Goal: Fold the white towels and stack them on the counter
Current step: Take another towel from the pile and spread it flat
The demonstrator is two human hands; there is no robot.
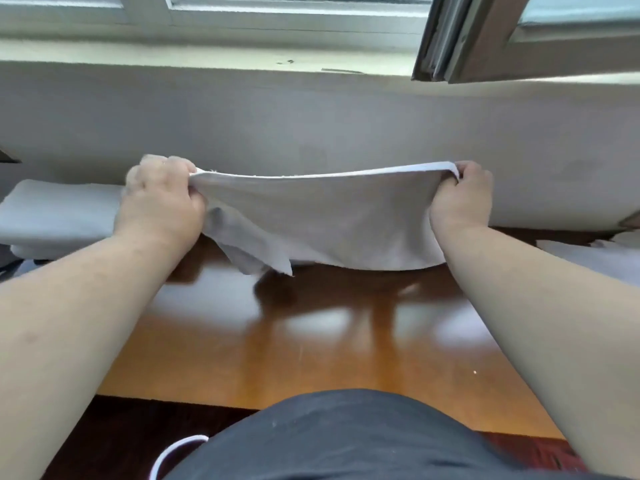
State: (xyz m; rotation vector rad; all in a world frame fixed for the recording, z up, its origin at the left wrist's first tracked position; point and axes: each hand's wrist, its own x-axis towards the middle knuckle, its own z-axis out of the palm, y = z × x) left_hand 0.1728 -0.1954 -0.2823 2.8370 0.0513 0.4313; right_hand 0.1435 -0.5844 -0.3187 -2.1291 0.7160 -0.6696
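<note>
Above the glossy wooden counter [242,358], a white towel [329,220] hangs stretched between both hands — left hand [161,199] and right hand [462,195] each grip a top corner. Folded towels [59,216] sit stacked at the left, against the wall [311,116].

Window daylight; glare on counter [311,341]; seemingly soft.

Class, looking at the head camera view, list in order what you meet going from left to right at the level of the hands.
Stack of folded white towels → left hand → white towel held stretched above the glossy brown wooden counter → right hand → loose white cloth at the right edge.
</note>
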